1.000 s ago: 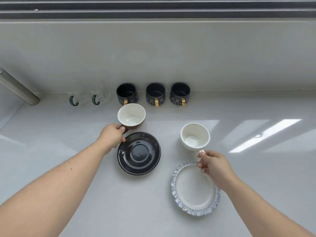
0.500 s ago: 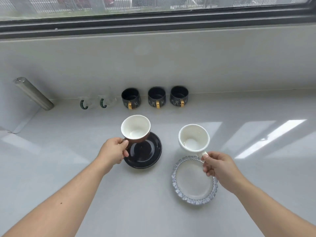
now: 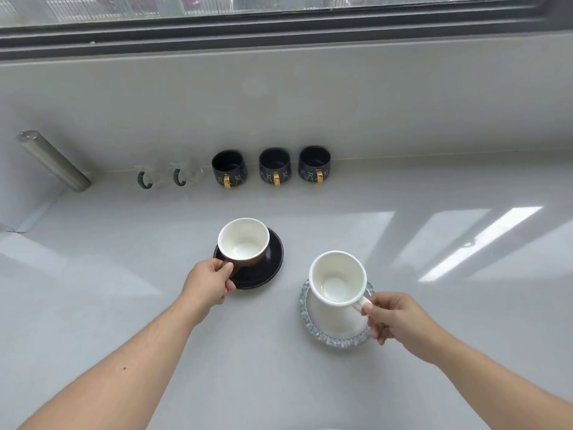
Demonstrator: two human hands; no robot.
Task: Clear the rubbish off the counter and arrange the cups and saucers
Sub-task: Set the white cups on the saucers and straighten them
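My left hand (image 3: 209, 282) grips the handle of a brown cup (image 3: 243, 245) with a white inside, held over the black saucer (image 3: 269, 268) at the middle of the counter. My right hand (image 3: 393, 318) pinches the handle of a white cup (image 3: 336, 280), which is over the clear glass saucer (image 3: 338, 339) with a ridged rim. I cannot tell whether either cup touches its saucer. Three black mugs with gold handles (image 3: 274, 167) stand in a row by the back wall. Left of them stand two clear glass cups with green handles (image 3: 183, 176).
The pale counter (image 3: 124, 274) runs to a low wall under a window (image 3: 279, 7). A metal cylinder (image 3: 54, 161) leans at the back left corner. Sunlight patches fall on the counter at the right.
Both cups have moved toward me and now sit over their saucers: the brown cup over the black one, the white cup over the glass one. My view has tilted up toward the window.
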